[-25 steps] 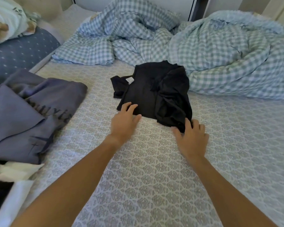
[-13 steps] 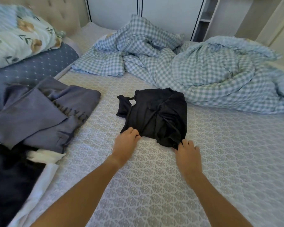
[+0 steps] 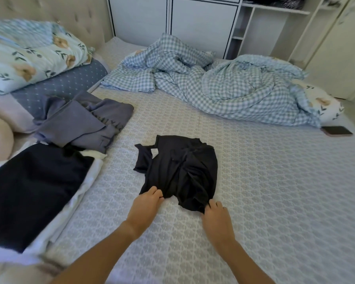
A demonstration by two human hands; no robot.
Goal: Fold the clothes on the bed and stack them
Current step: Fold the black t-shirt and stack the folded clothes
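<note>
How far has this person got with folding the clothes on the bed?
Early to midway, it seems. In hand: the black top, partly folded and still rumpled, with the left hand and right hand pinching its near edge. Left: the grey garment lies loosely heaped. The dark cloth on white fabric lies flat, perhaps done; I can't tell. No finished stack shows yet.

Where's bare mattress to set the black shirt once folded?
Bare: right of the black shirt, between the checked duvet, the phone and the right hand; also nearer, around both arms. Crowded: left edge, with grey garment and dark folded stack.
</note>
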